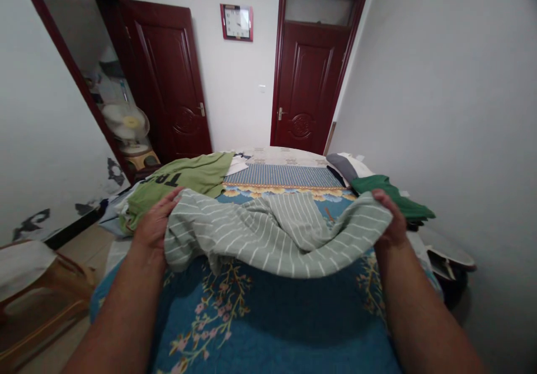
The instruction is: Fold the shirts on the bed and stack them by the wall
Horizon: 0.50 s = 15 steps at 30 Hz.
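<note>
A pale green garment with white stripes (268, 245) is stretched between my two hands, its middle sagging above the table. My left hand (156, 220) is closed on the garment's left end. On the other side, my right hand (390, 223) grips the right end, its fingers partly hidden by the cloth. The garment's far part reaches toward the table surface; whether it touches there I cannot tell. Its exact kind is not clear from the folds. Below it spreads a blue floral cloth (285, 329) that covers the table.
Green clothing with dark letters (188, 175) lies in a pile at the left. A dark green garment (386, 192) and a grey and white one (348, 164) lie at the right. A wooden stool (71, 273) stands at left, a fan (126, 122) beyond the doorway.
</note>
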Available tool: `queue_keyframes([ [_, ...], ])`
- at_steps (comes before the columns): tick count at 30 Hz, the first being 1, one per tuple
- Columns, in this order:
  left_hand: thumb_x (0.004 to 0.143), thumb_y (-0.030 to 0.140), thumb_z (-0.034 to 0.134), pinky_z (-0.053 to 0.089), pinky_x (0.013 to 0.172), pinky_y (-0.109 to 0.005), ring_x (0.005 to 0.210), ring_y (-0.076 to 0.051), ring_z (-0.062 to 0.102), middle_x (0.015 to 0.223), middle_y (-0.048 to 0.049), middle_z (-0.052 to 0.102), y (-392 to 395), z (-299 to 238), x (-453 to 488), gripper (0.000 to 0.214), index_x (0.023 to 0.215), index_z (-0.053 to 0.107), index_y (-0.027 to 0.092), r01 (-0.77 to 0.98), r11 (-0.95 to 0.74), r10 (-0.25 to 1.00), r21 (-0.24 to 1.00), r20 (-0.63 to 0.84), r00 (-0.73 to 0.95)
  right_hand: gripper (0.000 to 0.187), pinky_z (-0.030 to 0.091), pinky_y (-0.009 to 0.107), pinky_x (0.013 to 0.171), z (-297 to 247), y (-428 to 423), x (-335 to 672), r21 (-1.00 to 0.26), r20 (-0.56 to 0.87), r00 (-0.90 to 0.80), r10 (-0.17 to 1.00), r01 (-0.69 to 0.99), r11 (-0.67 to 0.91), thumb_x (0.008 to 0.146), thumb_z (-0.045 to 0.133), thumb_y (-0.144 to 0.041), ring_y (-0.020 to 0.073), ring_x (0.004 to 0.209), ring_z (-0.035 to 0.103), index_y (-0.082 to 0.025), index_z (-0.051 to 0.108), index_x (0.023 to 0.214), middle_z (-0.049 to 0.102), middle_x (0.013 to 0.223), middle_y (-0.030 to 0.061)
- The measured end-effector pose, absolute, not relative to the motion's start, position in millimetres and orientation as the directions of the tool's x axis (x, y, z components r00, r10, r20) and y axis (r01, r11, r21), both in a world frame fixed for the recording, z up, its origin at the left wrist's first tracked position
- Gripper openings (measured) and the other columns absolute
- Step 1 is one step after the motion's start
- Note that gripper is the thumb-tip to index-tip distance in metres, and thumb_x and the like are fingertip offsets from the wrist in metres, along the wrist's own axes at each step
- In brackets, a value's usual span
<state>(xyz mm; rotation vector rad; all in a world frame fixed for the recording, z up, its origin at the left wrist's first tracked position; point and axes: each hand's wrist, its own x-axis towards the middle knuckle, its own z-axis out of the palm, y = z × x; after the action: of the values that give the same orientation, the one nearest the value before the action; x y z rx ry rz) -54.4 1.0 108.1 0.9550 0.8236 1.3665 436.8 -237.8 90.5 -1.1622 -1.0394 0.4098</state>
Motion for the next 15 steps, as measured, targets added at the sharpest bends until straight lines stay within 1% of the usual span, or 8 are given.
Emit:
queue_keyframes([
  [2,0.064,0.015,0.088,0.067,0.064,-0.030,0.074,-0.023,0.079,0.094,-0.0059,0.083,-7,98,-56,0.058,0.121,0.077,0.021,-0.353,0.122,0.988,0.928,-0.081,0.128,0.039,0.058,0.030,0.059,81,-227,423,-0.927,0.244,0.372,0.895,-0.181,0.328,0.075,0.090,-0.058,0.0164,0.060,0.065,-0.026,0.070,0.085,0.069,0.072,-0.0022],
  [3,0.063,0.016,0.089,0.067,0.066,-0.031,0.077,-0.024,0.080,0.098,-0.0069,0.083,-12,93,-58,0.059,0.121,0.078,0.023,-0.296,0.167,0.981,0.940,-0.128,0.149,0.039,0.056,0.028,0.057,75,-224,418,-0.938,0.155,0.252,0.955,-0.267,0.223,0.072,0.094,-0.053,0.0152,0.059,0.065,-0.024,0.071,0.084,0.071,0.072,-0.0013],
  [6,0.059,0.026,0.095,0.068,0.072,-0.037,0.090,-0.032,0.082,0.105,-0.0108,0.084,-18,81,-65,0.058,0.115,0.083,0.025,-0.087,0.262,0.949,0.961,-0.240,0.204,0.036,0.055,0.025,0.058,57,-216,417,-0.960,-0.024,-0.037,0.999,-0.278,-0.033,0.072,0.097,-0.045,0.0160,0.063,0.070,-0.019,0.075,0.083,0.076,0.077,0.0038],
  [9,0.054,0.032,0.099,0.068,0.073,-0.040,0.091,-0.035,0.081,0.107,-0.0124,0.084,2,85,-56,0.059,0.111,0.085,0.023,0.047,0.245,0.932,0.968,-0.248,0.263,0.032,0.057,0.025,0.059,53,-185,430,-0.961,-0.130,-0.150,0.980,-0.226,-0.162,0.078,0.095,-0.040,0.0160,0.065,0.072,-0.016,0.078,0.089,0.078,0.081,0.0054],
  [11,0.054,0.028,0.098,0.066,0.065,-0.038,0.081,-0.032,0.080,0.101,-0.0121,0.084,37,104,-33,0.057,0.109,0.084,0.020,0.057,0.176,0.950,0.983,-0.184,0.252,0.028,0.055,0.022,0.054,67,-145,443,-0.958,-0.156,-0.023,0.987,-0.240,-0.157,0.080,0.093,-0.032,0.0131,0.059,0.068,-0.016,0.077,0.096,0.077,0.081,0.0039],
  [12,0.057,0.023,0.095,0.064,0.059,-0.036,0.073,-0.028,0.078,0.095,-0.0119,0.083,58,119,-17,0.052,0.107,0.084,0.018,0.068,0.129,0.962,0.989,-0.142,0.234,0.026,0.055,0.020,0.053,81,-121,452,-0.960,-0.140,0.125,0.982,-0.260,-0.104,0.080,0.092,-0.025,0.0120,0.060,0.068,-0.015,0.075,0.097,0.077,0.081,0.0041],
  [14,0.062,0.012,0.088,0.059,0.050,-0.036,0.057,-0.025,0.070,0.078,-0.0126,0.079,106,165,17,0.031,0.092,0.079,0.009,0.004,-0.009,0.987,1.000,0.008,0.157,0.022,0.057,0.021,0.055,120,-72,475,-0.957,-0.043,0.514,0.857,-0.267,0.112,0.079,0.088,-0.012,0.0120,0.059,0.066,-0.013,0.070,0.092,0.073,0.070,0.0028],
  [15,0.067,0.009,0.084,0.059,0.052,-0.035,0.055,-0.022,0.067,0.073,-0.0104,0.077,129,194,33,0.019,0.084,0.075,0.008,-0.041,-0.086,0.987,0.995,0.091,0.132,0.019,0.057,0.019,0.058,144,-49,490,-0.949,0.009,0.593,0.805,-0.249,0.194,0.084,0.083,-0.010,0.0098,0.059,0.064,-0.014,0.067,0.092,0.070,0.067,-0.0004],
])
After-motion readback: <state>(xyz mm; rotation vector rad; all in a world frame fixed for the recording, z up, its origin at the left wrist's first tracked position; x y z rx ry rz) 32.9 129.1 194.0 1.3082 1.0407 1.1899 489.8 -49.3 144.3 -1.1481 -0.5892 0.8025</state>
